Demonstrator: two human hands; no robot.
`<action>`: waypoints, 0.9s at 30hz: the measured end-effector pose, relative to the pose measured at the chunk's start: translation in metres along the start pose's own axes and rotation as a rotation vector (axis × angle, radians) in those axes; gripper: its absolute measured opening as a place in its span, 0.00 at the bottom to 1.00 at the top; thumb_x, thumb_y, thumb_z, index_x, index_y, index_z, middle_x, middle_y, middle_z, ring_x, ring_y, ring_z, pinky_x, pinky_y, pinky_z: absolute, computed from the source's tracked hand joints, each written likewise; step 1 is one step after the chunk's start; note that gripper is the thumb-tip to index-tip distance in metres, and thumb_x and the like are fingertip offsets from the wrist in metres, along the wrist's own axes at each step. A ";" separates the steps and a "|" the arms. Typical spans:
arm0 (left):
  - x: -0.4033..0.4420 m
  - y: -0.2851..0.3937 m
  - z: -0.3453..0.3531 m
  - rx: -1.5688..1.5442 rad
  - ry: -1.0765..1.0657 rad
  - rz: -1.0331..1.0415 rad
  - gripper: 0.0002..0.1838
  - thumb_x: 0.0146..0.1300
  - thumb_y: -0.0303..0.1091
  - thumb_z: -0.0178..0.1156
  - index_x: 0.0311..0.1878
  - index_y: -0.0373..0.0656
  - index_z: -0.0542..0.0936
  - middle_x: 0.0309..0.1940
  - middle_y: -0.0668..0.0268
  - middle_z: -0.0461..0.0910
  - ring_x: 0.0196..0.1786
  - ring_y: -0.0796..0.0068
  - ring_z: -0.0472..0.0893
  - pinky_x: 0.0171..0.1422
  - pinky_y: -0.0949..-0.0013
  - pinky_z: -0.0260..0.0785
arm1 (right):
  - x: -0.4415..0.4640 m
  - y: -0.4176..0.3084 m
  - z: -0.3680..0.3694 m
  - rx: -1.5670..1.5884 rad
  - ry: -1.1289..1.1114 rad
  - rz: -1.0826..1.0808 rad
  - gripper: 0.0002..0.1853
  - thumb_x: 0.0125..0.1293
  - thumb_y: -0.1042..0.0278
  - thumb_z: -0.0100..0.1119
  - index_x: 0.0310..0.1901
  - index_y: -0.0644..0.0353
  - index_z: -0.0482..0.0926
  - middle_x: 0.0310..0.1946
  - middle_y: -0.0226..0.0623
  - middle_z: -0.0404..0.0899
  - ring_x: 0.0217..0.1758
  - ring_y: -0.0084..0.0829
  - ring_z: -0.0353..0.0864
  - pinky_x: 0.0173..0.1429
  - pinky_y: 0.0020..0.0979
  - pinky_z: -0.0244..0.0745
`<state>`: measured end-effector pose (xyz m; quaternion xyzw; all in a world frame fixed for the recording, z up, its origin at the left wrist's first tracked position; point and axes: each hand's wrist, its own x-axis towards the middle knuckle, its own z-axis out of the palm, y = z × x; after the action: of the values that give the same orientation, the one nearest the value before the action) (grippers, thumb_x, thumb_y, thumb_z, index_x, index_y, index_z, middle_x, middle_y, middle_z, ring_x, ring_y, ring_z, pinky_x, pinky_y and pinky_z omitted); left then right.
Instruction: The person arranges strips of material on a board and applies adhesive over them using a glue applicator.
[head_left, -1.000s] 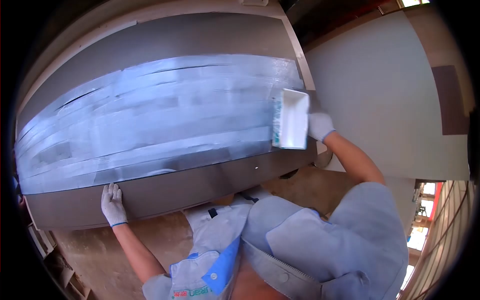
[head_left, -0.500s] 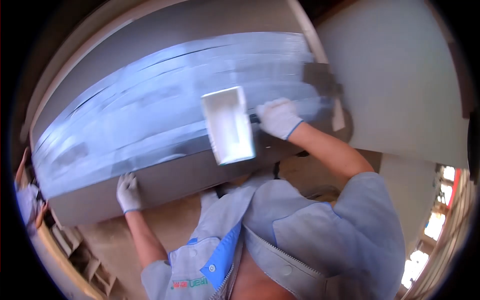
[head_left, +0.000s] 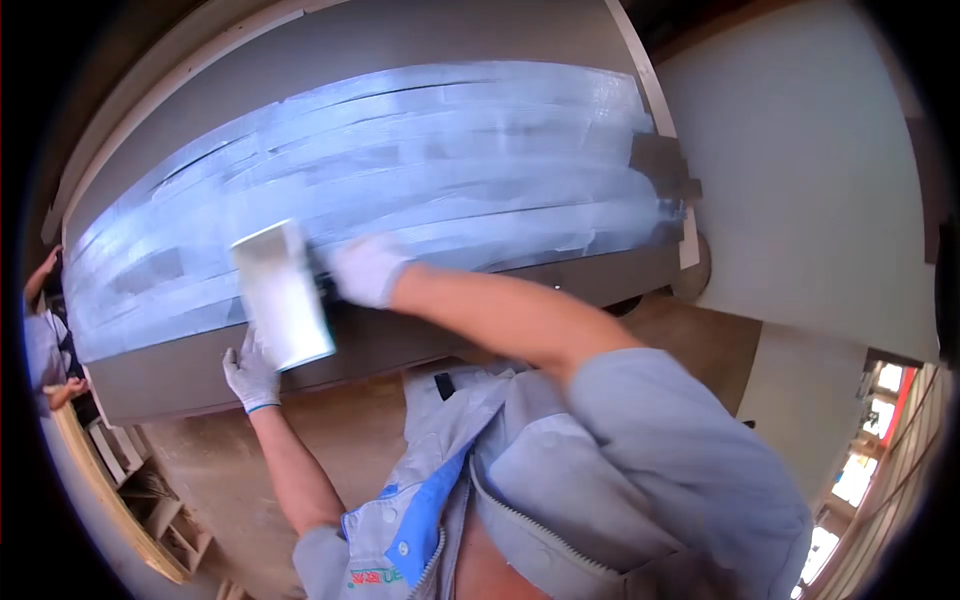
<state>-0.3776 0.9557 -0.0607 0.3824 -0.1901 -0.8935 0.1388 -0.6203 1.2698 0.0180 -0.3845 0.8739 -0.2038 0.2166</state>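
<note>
A grey-brown board (head_left: 440, 338) lies before me, its middle covered with a streaky whitish wet coating (head_left: 400, 150). My right hand (head_left: 368, 270), in a white glove and blurred by motion, is closed around the dark handle of a white trough-shaped glue spreader (head_left: 287, 310). The spreader is tilted over the board's near edge, left of that hand, and its hollow white inside faces me. Gloved as well, my left hand (head_left: 250, 380) rests at the near edge with thumb and fingers apart. Part of its fingers is hidden behind the spreader.
Another person (head_left: 50, 345) stands at the far left end, with hands near the board. A large pale panel (head_left: 800, 190) stands at the right. Wooden pieces (head_left: 165, 520) lie in a rack at lower left, beside the brown floor (head_left: 300, 450).
My right hand has swept left with the spreader, from the board's middle to near my left hand. The coating now reaches further along the near right side. My left hand stays near the edge.
</note>
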 end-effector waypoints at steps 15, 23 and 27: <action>-0.020 -0.010 0.022 -0.231 -0.047 0.020 0.48 0.79 0.56 0.47 0.88 0.24 0.52 0.87 0.32 0.56 0.88 0.30 0.59 0.90 0.32 0.56 | -0.171 0.154 -0.122 -0.263 -0.084 0.198 0.29 0.75 0.37 0.62 0.58 0.57 0.86 0.44 0.59 0.91 0.49 0.61 0.92 0.59 0.57 0.85; -0.027 -0.042 0.015 -0.634 -0.016 0.166 0.48 0.82 0.59 0.39 0.88 0.25 0.53 0.87 0.33 0.56 0.89 0.31 0.57 0.92 0.32 0.49 | 0.131 -0.174 -0.024 -0.293 -0.272 -0.149 0.37 0.85 0.33 0.45 0.51 0.65 0.90 0.45 0.59 0.92 0.50 0.61 0.92 0.58 0.54 0.86; -0.025 -0.034 0.002 -0.678 -0.092 0.176 0.46 0.80 0.56 0.43 0.86 0.23 0.56 0.86 0.31 0.58 0.88 0.31 0.58 0.93 0.33 0.49 | 0.193 -0.230 -0.011 -0.322 -0.235 -0.230 0.37 0.85 0.35 0.44 0.47 0.63 0.93 0.48 0.59 0.92 0.55 0.56 0.92 0.62 0.50 0.85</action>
<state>-0.3653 0.9962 -0.0589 0.2562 0.0791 -0.9066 0.3258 -0.6100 0.9821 0.1046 -0.5322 0.8144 -0.0388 0.2282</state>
